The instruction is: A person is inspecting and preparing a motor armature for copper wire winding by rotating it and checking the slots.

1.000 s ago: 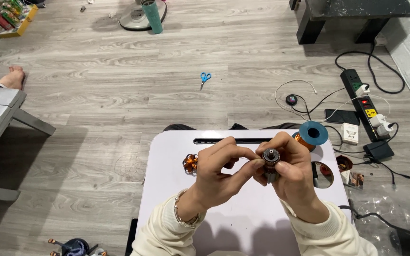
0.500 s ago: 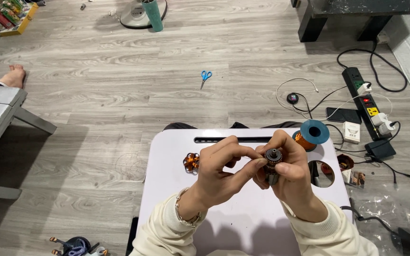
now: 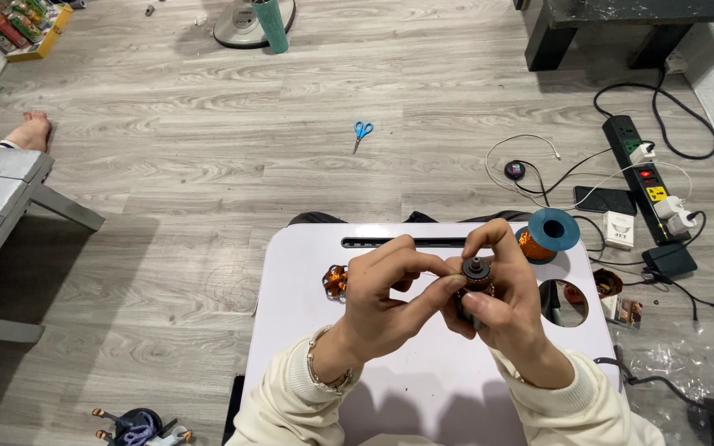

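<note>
I hold the little motor core (image 3: pixel 478 274) up over the white desk (image 3: pixel 390 396), my right hand (image 3: pixel 502 310) wrapped tight on its hard metal body, my left hand (image 3: pixel 390 301) pinching its thin, easily snapped copper wire.

A wire spool (image 3: pixel 549 232) is set on the lap table (image 3: pixel 423 388), right of the wire clump (image 3: pixel 335 281); scissors (image 3: pixel 362 132) are left on the floor beyond.
</note>
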